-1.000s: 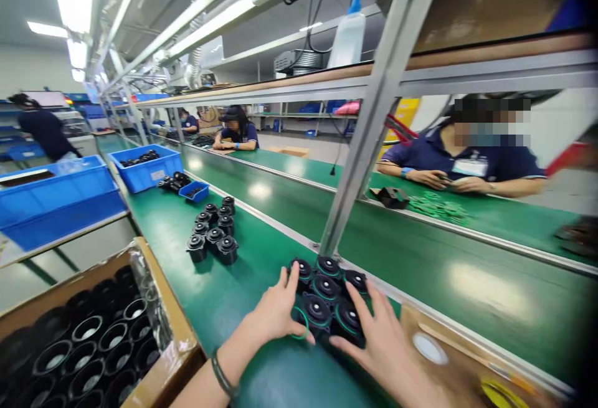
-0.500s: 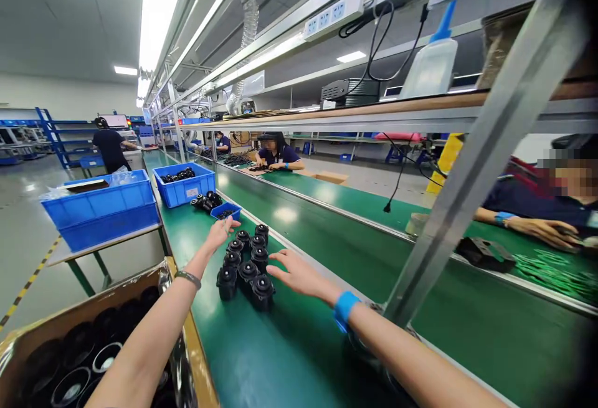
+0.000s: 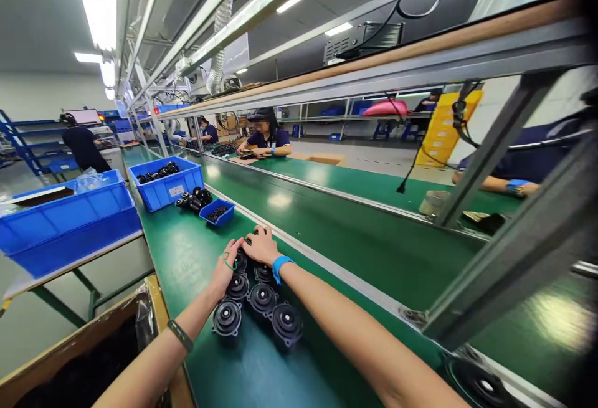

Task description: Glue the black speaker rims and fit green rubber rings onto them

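Converging at twelve o'clock of black parts (image 3: pixel 263 298): left hand (image 3: pixel 225 269), right hand (image 3: pixel 262 248), wider apart earlier; both grasps unclear.

Mid-frame, the right hand (image 3: pixel 262 246) partly hides black parts (image 3: pixel 263 273); the lower-left cardboard box (image 3: pixel 161 305) is cut off, its contents too dark.

Two stacked bins (image 3: pixel 60 218) stand on a table (image 3: pixel 88 261) at left, a person (image 3: pixel 84 146) beyond. A second person (image 3: pixel 267 139) works at the far bench (image 3: pixel 303 174). A plug (image 3: pixel 400 187) dangles below the shelf (image 3: pixel 374 65); the pink bundle (image 3: pixel 385 108) behind, perhaps a bag, is too distant to tell.
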{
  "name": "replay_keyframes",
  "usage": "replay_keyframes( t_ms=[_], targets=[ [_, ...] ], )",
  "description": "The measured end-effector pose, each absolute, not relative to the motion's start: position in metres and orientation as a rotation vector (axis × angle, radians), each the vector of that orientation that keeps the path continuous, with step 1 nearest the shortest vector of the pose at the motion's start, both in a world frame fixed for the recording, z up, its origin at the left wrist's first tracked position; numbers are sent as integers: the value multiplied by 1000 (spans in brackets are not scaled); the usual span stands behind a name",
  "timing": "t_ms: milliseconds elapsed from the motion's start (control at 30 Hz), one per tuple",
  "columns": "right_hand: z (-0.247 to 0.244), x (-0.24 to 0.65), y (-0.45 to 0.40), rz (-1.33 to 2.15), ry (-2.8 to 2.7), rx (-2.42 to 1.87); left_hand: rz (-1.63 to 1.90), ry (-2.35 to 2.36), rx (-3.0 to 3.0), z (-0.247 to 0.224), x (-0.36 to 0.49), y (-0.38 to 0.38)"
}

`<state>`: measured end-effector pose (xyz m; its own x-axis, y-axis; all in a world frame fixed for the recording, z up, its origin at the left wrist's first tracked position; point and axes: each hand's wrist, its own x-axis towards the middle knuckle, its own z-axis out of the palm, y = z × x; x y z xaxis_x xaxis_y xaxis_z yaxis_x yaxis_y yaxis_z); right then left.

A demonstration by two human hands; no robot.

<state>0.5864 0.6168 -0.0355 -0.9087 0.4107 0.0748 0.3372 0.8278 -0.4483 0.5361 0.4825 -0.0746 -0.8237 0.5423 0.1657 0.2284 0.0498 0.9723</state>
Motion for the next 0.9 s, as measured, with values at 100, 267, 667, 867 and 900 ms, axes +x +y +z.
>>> replay_keyframes(
  t_ms=[100, 267, 667, 867, 900],
  targets=[
    [-38, 614, 613, 646, -2836, -535, 1875, 2070, 736, -78, 568, 477],
    [-40, 662, 595, 613, -2860, -469, 1943, 2053, 663, -86, 632, 470],
    [13, 821, 608, 436, -3268, -359, 1636, 1915, 953, -19, 668, 415],
    [2, 881, 536, 54, -3192, -481, 1328, 1711, 1067, 26, 711, 417],
    [1, 892, 523, 25, -3182, -506, 1298, 1678, 1088, 31, 720, 415]
  ],
)
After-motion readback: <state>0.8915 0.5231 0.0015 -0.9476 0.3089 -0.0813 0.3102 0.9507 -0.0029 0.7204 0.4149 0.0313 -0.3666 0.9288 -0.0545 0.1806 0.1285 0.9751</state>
